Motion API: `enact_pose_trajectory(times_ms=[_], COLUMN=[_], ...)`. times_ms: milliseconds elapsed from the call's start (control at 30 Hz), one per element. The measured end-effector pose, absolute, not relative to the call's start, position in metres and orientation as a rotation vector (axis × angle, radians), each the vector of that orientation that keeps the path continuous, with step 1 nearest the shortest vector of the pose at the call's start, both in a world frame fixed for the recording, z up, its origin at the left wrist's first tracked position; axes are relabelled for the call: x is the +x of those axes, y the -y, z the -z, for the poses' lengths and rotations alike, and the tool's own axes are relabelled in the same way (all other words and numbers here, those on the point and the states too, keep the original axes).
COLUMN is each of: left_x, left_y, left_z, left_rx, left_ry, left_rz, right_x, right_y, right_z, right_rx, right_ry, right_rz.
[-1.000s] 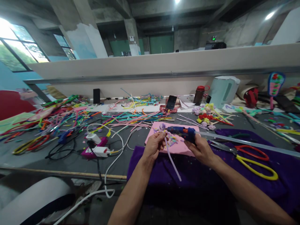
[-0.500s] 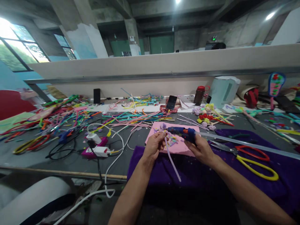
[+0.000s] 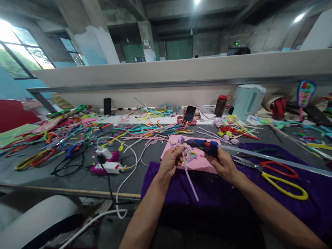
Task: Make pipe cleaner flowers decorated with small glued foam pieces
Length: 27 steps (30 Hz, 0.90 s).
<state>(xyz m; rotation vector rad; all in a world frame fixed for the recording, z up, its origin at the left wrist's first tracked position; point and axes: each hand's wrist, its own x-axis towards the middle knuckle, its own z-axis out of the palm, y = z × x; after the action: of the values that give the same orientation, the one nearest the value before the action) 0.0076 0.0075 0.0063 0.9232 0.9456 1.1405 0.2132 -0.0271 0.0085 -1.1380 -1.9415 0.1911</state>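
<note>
Grey worktable (image 3: 38, 174) under a bare concrete ceiling, strewn with coloured pipe cleaners (image 3: 77, 129) toward its far left. At the near edge lies a purple cloth (image 3: 233, 193), and on it a pink foam sheet (image 3: 201, 162) directly beyond my hands. My left hand (image 3: 171, 159) is closed, pinching a lilac pipe cleaner (image 3: 189, 176) just under its curled flower head (image 3: 181, 139); the stem trails down toward me over the cloth. My right hand (image 3: 223, 165) is wrapped around the handle of a blue glue gun (image 3: 203, 144), whose nozzle points left, just beside the flower head; I cannot tell whether they touch. Yellow-and-red scissors (image 3: 282, 180) rest on the cloth toward the right edge. White power strip (image 3: 110, 167) and cables lie left of the cloth. Phone (image 3: 189, 113), bottle (image 3: 220, 104) and pale kettle (image 3: 247, 100) stand along the far edge.
</note>
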Motion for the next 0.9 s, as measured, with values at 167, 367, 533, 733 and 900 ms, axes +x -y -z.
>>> enact_pose_trajectory(times_ms=[167,367,533,733,900], left_x=[0.006,0.006,0.006,0.005,0.004], left_y=[-0.008,-0.01,-0.011,-0.01,-0.01], left_z=[-0.005,-0.002,-0.005,-0.013,-0.015], left_rx=[0.928,0.891,0.859,0.81,0.799], left_ry=[-0.946,-0.925,-0.935,-0.917,-0.908], left_rz=[-1.13,-1.175,-1.201,-1.24,-1.245], right_x=[0.217,0.218,0.222,0.242,0.257], right_y=[0.03,0.038,0.031,0.003,-0.016], right_z=[-0.013,-0.017,-0.023,-0.025,-0.016], right_rx=[-1.118,-1.038,-1.076,-1.02,-1.147], right_ry=[1.809,1.72,1.458,1.195,1.217], right_rz=[-0.323,-0.446,-0.448,-0.65,-0.92])
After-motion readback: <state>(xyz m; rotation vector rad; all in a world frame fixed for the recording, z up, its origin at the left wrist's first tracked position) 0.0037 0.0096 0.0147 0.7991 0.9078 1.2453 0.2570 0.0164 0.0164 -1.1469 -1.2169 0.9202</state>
